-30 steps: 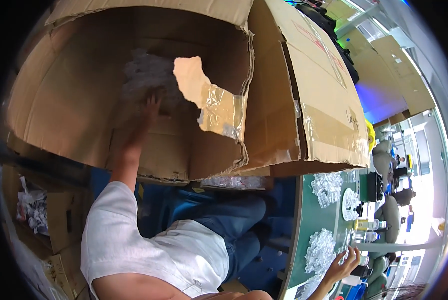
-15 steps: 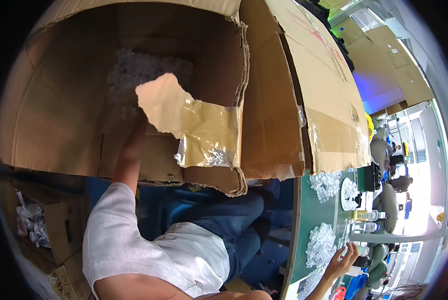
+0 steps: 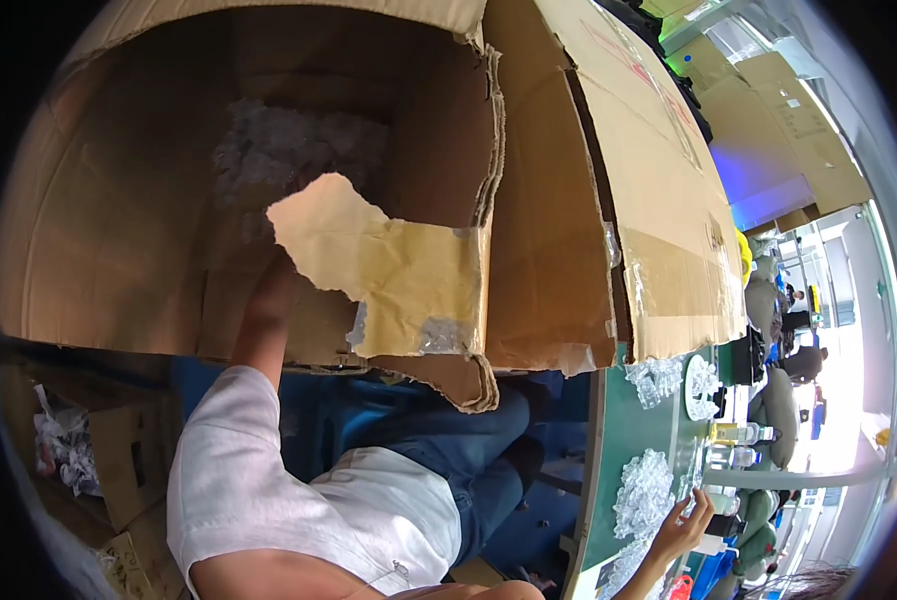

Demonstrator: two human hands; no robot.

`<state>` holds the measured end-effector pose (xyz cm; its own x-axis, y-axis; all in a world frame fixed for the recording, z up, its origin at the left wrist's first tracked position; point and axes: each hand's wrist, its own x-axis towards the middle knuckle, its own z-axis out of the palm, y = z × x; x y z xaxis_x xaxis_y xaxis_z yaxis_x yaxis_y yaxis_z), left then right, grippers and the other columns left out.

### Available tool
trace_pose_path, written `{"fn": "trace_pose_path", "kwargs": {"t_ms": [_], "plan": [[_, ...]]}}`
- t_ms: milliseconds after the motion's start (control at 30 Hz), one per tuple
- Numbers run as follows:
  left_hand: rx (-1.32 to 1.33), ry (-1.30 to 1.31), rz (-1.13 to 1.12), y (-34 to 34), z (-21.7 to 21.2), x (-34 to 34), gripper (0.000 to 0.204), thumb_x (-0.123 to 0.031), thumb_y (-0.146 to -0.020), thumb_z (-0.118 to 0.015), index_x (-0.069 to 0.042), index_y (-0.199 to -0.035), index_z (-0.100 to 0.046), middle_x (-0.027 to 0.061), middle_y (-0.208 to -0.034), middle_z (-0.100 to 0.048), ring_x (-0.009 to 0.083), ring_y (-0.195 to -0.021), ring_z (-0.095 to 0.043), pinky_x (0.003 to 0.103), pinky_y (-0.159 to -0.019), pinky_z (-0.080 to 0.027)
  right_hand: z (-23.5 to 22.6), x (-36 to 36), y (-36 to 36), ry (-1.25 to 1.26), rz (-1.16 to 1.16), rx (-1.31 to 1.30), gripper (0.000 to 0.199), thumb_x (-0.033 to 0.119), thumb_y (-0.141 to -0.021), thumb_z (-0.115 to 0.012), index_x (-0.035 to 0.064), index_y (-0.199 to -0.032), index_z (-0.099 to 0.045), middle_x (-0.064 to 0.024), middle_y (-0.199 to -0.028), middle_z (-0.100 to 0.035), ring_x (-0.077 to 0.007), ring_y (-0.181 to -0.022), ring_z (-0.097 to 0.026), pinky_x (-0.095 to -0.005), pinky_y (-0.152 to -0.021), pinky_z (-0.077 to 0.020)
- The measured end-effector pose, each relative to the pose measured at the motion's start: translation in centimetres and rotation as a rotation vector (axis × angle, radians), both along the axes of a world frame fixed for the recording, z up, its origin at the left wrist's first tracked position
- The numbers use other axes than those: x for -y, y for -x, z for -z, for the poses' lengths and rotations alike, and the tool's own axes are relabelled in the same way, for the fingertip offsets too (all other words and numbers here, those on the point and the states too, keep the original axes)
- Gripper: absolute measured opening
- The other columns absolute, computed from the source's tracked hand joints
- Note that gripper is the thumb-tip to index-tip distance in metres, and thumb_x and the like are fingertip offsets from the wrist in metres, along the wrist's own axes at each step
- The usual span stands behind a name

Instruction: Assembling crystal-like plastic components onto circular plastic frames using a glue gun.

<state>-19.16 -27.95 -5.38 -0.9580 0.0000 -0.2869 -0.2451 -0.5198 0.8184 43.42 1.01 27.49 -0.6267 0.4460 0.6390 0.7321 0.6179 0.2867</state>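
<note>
A big brown cardboard box point(image 3: 118, 200) lies on its side with its opening toward me. Crumpled clear plastic pieces point(image 3: 288, 150) sit deep inside. My left arm in a white sleeve reaches up into the box. My left hand point(image 3: 268, 290) is at the box's lower wall, its fingers hidden behind a torn cardboard flap point(image 3: 388, 270). My right hand point(image 3: 683, 525) rests low at the right on a green table point(image 3: 598, 470), fingers spread, beside a heap of clear plastic pieces point(image 3: 643, 490).
A second heap of clear plastic point(image 3: 656, 378), a round plate point(image 3: 701, 385) and small bottles point(image 3: 733, 432) stand on the green table. A smaller open carton point(image 3: 118, 450) with crumpled wrap is at lower left. More cartons are stacked far right, where people sit.
The torn flap has swung down and left across the opening, now covering my left hand. The box fills more of the view. My right hand stays at the table.
</note>
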Motion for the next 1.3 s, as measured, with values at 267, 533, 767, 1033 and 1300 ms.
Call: {"fn": "trace_pose_path", "kwargs": {"t_ms": [267,533,767,1033,1300], "plan": [[-0.242,-0.291,0.066,4.6,11.2,2.7,0.043,-0.008,-0.080,-0.055,-0.010,-0.123,-0.048,0.0054,-0.112,-0.059,0.0180,-0.099,-0.058,0.034,-0.079,-0.050,0.0,0.1,-0.6,0.066,0.063,-0.046,0.018,0.002,-0.083,-0.055,0.0070,-0.100,-0.060,-0.0073,-0.100,-0.059,-0.0217,-0.083,-0.062,-0.0266,-0.048,-0.0481],[-0.614,0.175,0.002,1.4,8.5,7.5,0.046,-0.001,-0.080,-0.055,-0.014,-0.123,-0.047,0.0020,-0.115,-0.055,0.0182,-0.101,-0.055,0.035,-0.078,-0.049,1.6,-0.8,0.7,0.109,-0.019,-0.091,0.016,0.002,-0.082,-0.056,0.0063,-0.097,-0.061,-0.0085,-0.099,-0.059,-0.0212,-0.079,-0.061,-0.0266,-0.049,-0.0479],[-0.057,-0.522,0.076,-8.4,-1.1,10.1,0.048,0.001,-0.084,-0.050,-0.015,-0.128,-0.044,0.0085,-0.127,-0.047,0.0272,-0.124,-0.040,0.048,-0.101,-0.037,1.9,1.1,-0.4,0.178,0.003,-0.113,0.017,0.002,-0.083,-0.056,0.0063,-0.097,-0.062,-0.0076,-0.099,-0.060,-0.0204,-0.081,-0.061,-0.0266,-0.049,-0.0483],[-0.479,-0.790,0.725,-20.6,-7.0,13.9,0.079,-0.012,-0.078,-0.064,-0.015,-0.143,-0.020,0.0073,-0.148,-0.022,0.0271,-0.137,-0.016,0.046,-0.112,-0.012,1.5,9.6,2.1,0.508,-0.260,-0.229,0.022,-0.008,-0.073,-0.053,0.0023,-0.090,-0.063,-0.0114,-0.091,-0.062,-0.0216,-0.082,-0.060,-0.0252,-0.057,-0.0474],[0.332,-0.878,1.178,-31.8,-11.0,5.6,0.088,-0.011,-0.068,-0.073,-0.024,-0.140,-0.024,0.0172,-0.140,-0.028,0.0498,-0.118,-0.037,0.059,-0.067,-0.054,1.3,13.4,6.3,1.062,-0.681,0.005,0.048,0.023,-0.071,-0.074,0.0097,-0.114,-0.057,-0.0136,-0.115,-0.054,-0.0279,-0.097,-0.058,-0.0326,-0.076,-0.0503]]}}
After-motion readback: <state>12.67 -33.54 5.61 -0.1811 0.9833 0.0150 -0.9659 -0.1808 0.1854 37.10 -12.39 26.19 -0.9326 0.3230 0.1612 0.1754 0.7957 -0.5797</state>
